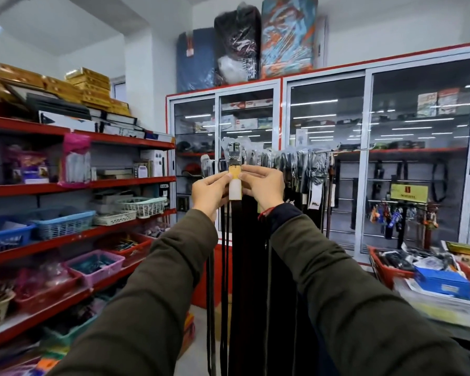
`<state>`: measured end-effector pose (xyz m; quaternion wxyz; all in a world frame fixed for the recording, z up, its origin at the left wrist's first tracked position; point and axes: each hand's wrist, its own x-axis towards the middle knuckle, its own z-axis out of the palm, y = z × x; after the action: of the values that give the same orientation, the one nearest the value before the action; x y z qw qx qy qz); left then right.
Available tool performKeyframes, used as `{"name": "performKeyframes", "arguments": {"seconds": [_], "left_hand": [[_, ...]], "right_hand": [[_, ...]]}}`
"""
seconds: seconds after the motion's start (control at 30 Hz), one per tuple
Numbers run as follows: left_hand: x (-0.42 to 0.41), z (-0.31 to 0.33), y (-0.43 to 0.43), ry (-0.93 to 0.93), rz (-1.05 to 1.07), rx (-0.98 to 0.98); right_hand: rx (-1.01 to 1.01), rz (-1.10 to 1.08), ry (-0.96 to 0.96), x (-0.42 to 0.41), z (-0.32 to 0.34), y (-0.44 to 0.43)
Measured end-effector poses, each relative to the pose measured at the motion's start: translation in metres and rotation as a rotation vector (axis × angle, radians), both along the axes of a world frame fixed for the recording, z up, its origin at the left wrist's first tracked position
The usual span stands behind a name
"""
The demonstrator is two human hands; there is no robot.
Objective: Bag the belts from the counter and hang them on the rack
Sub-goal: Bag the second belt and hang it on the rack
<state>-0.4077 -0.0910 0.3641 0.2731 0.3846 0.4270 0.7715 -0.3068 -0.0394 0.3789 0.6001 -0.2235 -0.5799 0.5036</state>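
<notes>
hands [238,189] pinch belt [235,183] | yellow/white tag, metal buckle, dark strap

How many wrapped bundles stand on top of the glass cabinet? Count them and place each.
3: a blue one at the left, a black one in the middle, a teal-and-orange one at the right. More may hide behind them.

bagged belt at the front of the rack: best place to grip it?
On the yellow-and-white card tag just under the metal buckle, pinched from both sides. The dark bagged belt hangs straight down and the tag is its flat, stiff part; the left hand and right hand hold it so.
</notes>
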Motion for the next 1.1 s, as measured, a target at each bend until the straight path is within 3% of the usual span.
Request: {"name": "performKeyframes", "arguments": {"seconds": [0.13, 0.23, 0.43, 0.6, 0.77, 1.1], "left_hand": [[-0.006, -0.010, 0.014, 0.002, -0.003, -0.034], [-0.007, -0.022, 0.028, 0.078, 0.071, -0.009], [0.001, -0.066, 0.040, 0.761, 0.502, 0.075], [0.014, -0.124, 0.046, 1.170, 0.689, 0.040], [0.037, -0.179, 0.052, 1.382, 0.670, -0.027], [0.118, -0.287, 0.072, 1.382, 0.246, -0.080]], "right_hand": [[-0.017, -0.034, -0.046, -0.004, -0.008, 0.011], [0.087, -0.120, -0.090, -0.007, -0.020, 0.020], [0.509, -0.418, -0.339, 0.008, -0.069, 0.035], [0.629, -0.727, -0.571, 0.030, -0.135, 0.043], [0.528, -0.849, -0.774, 0.062, -0.196, 0.046], [0.203, -0.970, -0.995, 0.151, -0.302, 0.038]]}}
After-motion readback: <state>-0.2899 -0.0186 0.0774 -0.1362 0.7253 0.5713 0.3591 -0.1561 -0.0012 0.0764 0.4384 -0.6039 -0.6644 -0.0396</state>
